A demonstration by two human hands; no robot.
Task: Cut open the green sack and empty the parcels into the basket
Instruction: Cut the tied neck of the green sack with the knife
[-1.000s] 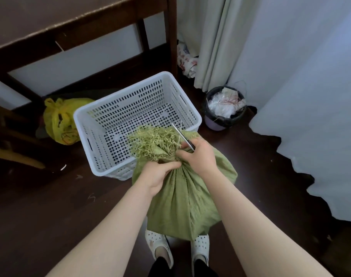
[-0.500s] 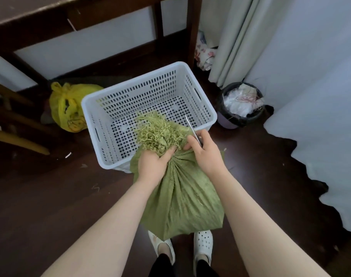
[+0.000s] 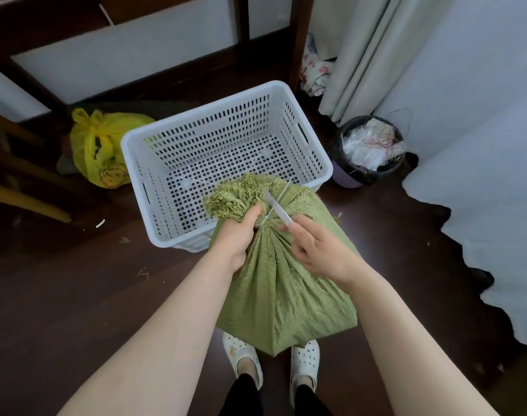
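The green woven sack point(image 3: 281, 292) stands on the floor between my feet, its neck tied and its frayed top point(image 3: 229, 199) hanging over the near rim of the white perforated basket point(image 3: 223, 127). My left hand point(image 3: 239, 238) is closed around the sack's neck just under the frayed top. My right hand point(image 3: 319, 250) holds a small knife point(image 3: 277, 210), its blade lying at the tie on the neck. A thin pale tie end sticks up beside the blade. No parcels show; the sack hides its contents. The basket holds nothing.
A yellow plastic bag point(image 3: 101, 148) lies left of the basket. A dark waste bin point(image 3: 370, 151) with white scraps stands to its right, by a curtain point(image 3: 361, 55). Dark table legs point(image 3: 298, 37) rise behind the basket. White bedding point(image 3: 481, 205) fills the right side.
My right hand has drawn back from the neck, and the knife blade now shows clearly against the tie. The view has tilted, so the basket and sack sit a little higher and to the right.
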